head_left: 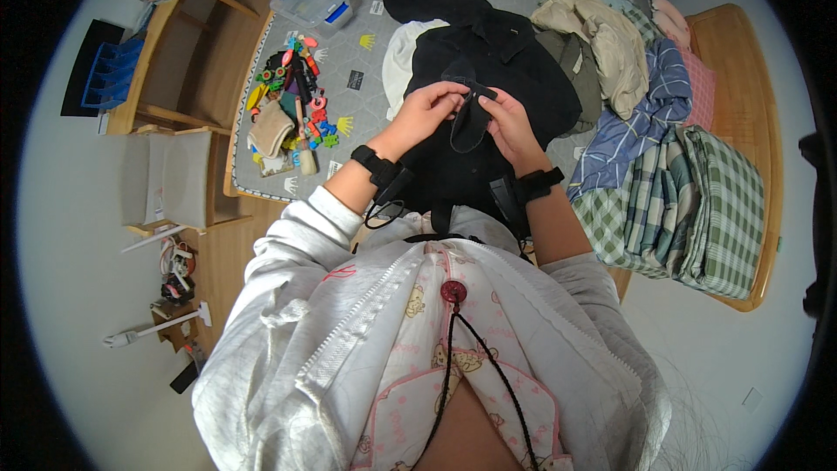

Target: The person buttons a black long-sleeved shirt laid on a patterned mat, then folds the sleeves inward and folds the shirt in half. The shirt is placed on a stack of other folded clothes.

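Note:
A black garment [540,70] with a collar-like part lies spread over the bed's edge and hangs toward my lap. In front of me, my left hand [422,115] pinches one part of a black fabric strap [468,131]. My right hand [514,126] has its thumb and fingers closed on the strap's other side. Between the hands the strap hangs down in a loop. Whether it is joined to the garment cannot be made out. Part of a white cloth [399,65] shows from beneath the garment on its left.
Loose toys [318,113], a beige cloth [271,129], a brush [307,161] and a clear plastic box [312,2] lie on the bed's left. Rumpled clothes [593,39] and folded checked bedding [719,209] sit at right by the wooden headboard [741,78]. A chair [187,174] stands at left.

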`<move>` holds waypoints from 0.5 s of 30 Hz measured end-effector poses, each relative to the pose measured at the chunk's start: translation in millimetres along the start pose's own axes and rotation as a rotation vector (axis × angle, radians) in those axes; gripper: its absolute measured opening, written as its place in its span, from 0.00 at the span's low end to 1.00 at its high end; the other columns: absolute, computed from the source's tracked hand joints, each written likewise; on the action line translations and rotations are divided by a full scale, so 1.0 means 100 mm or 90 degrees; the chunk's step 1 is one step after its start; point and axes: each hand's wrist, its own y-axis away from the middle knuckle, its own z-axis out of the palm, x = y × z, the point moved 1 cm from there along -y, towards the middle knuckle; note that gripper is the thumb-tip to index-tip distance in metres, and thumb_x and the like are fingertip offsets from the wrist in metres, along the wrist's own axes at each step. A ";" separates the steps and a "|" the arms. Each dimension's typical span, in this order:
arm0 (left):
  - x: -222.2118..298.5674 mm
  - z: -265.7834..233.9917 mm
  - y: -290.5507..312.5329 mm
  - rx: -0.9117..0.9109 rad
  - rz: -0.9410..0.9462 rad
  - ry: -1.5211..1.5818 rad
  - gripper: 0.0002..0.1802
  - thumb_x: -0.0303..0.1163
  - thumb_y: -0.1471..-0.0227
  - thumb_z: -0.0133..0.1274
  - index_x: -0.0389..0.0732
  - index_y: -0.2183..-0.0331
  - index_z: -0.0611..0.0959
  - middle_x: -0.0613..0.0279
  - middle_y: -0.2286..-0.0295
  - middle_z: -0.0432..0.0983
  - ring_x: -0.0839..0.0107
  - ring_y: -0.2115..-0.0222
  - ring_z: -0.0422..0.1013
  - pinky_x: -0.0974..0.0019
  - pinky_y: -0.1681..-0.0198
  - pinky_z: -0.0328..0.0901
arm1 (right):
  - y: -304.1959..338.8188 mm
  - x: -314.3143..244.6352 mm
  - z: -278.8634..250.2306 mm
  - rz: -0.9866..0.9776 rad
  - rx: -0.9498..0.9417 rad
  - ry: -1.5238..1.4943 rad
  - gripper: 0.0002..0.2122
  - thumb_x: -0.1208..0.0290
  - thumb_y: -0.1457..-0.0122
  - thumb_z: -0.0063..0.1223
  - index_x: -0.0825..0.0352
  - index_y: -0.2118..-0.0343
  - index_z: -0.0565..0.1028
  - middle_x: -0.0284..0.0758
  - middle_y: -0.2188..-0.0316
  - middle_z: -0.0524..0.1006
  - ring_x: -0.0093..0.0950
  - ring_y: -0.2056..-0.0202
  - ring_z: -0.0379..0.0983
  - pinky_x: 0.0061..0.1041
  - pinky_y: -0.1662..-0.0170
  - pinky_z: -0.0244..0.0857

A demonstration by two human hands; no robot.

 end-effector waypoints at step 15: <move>0.00 0.07 -0.03 0.034 0.070 -0.186 0.09 0.21 0.60 0.54 0.40 0.73 0.72 0.74 0.78 0.66 0.85 0.76 0.62 0.80 0.72 0.60 | 0.03 0.05 0.06 0.049 -0.047 0.007 0.10 0.75 0.46 0.49 0.69 0.60 0.69 0.31 0.65 0.73 0.20 0.62 0.69 0.18 0.58 0.63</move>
